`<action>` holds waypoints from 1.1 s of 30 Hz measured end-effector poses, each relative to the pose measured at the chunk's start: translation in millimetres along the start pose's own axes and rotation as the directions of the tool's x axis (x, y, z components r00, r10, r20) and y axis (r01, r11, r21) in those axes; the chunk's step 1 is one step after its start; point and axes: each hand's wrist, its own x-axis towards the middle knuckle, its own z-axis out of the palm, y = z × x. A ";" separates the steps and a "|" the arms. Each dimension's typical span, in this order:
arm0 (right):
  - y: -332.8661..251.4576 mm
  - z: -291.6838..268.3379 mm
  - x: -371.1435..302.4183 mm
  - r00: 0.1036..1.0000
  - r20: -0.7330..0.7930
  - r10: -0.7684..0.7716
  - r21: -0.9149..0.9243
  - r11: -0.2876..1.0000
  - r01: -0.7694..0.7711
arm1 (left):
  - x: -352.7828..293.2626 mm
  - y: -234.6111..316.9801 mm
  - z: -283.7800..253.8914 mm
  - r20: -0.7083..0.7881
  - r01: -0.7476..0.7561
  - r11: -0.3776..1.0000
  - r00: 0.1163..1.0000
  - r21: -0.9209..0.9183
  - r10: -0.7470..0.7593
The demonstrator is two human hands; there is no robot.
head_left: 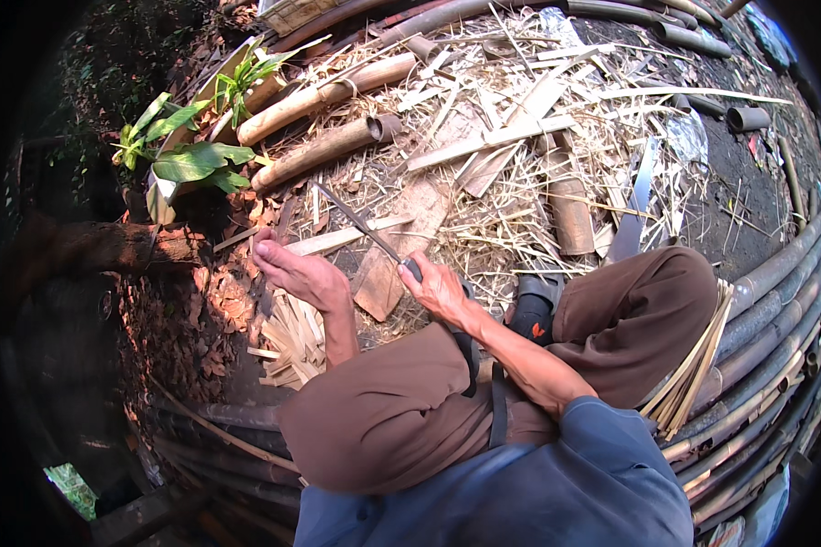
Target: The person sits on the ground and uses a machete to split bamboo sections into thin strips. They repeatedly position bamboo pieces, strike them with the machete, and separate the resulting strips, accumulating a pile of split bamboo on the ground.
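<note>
My right hand is closed round the dark handle of a knife. Its long, narrow blade slants up and left, crossing over a pale bamboo strip. My left hand has its fingers curled at the near end of that strip and appears to grip it; the fingers partly hide the hold. Beneath the strip's far end and the blade lies a worn wooden plank. Just below my left hand is a pile of short split bamboo pieces.
Bamboo shavings litter the ground ahead. Cut bamboo tubes lie at far left beside a leafy plant. A saw stands near my right knee. Bamboo poles and a bundle of thin strips lie at right.
</note>
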 end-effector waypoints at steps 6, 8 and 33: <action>-40.2 -1.7 -23.5 0.993 0.098 -0.071 0.211 0.976 0.049 | -1.0 5.9 -4.0 0.007 -0.044 0.997 0.999 0.069 0.044; -21.6 1.3 -16.3 0.989 0.139 0.049 0.100 0.993 -0.064 | -5.3 6.7 -4.0 -0.002 -0.046 0.997 0.999 0.068 0.046; -7.0 0.8 1.1 1.000 -0.012 -0.005 0.145 0.989 0.007 | 11.0 -4.0 6.8 0.111 0.058 0.941 0.994 -0.335 -0.022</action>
